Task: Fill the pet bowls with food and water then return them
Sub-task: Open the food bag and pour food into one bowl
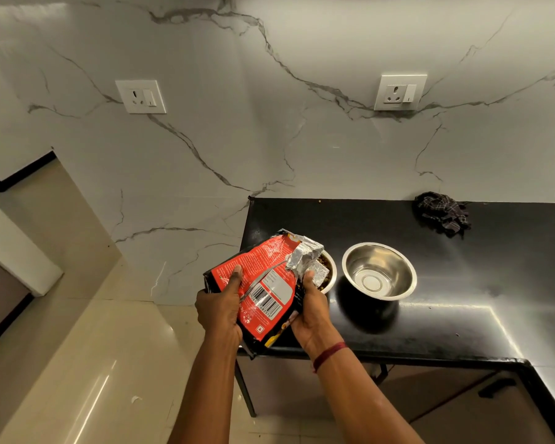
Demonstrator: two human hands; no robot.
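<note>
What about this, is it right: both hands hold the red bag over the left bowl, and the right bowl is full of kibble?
No: the head view shows the right bowl holding no kibble. Left hand and right hand do hold the red bag over the left bowl.

Veined marble wall [269, 139], two sockets [140, 96], black counter [462, 283], glossy cream floor [93, 363].

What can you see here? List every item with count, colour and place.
countertop: one, black, against marble wall
steel bowl with kibble: one, silver, countertop, partly behind bag
empty steel bowl: one, silver, countertop, right of it
pet food bag: one, red and black, tilted over kibble bowl
checked cloth: one, dark, countertop's back edge
wall sockets: two, white, on wall
wrist thread: one, red, right wrist
left grip: one, holds bag's bottom
right grip: one, holds bag near mouth
</note>
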